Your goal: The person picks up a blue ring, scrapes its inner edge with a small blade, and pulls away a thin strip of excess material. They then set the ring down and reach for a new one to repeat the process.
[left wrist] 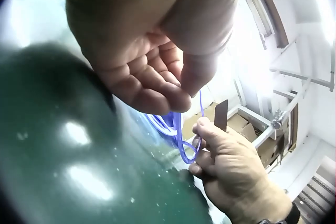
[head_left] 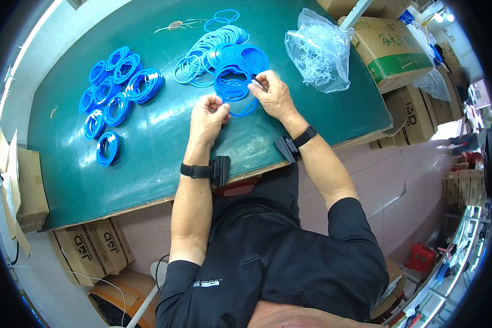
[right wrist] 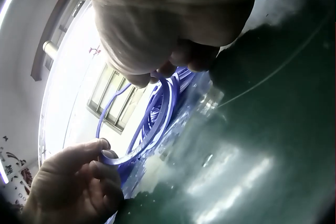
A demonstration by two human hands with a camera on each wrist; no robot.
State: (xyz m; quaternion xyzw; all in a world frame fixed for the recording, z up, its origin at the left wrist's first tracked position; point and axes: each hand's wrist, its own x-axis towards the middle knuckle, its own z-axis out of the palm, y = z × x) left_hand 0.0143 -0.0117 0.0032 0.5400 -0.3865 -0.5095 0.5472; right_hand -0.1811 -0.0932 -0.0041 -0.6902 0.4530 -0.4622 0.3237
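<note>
A thin blue ring (head_left: 245, 111) is stretched between both hands over the near side of the pile. My left hand (head_left: 206, 116) pinches it between thumb and fingertips. My right hand (head_left: 275, 96) grips the other side of the ring, seen as a bent loop (left wrist: 190, 153) in the left wrist view. A dark flat blade-like piece (left wrist: 221, 116) sticks up from the right hand's fingers. Just beyond the hands lies a pile of loose blue rings (head_left: 224, 41), fanned out and overlapping.
Several bundled coils of blue rings (head_left: 115, 109) lie to the left on the green table (head_left: 164, 169). A clear plastic bag (head_left: 318, 52) of scraps sits at the right, beside a cardboard box (head_left: 388, 52). Another carton (head_left: 31, 188) stands by the left edge.
</note>
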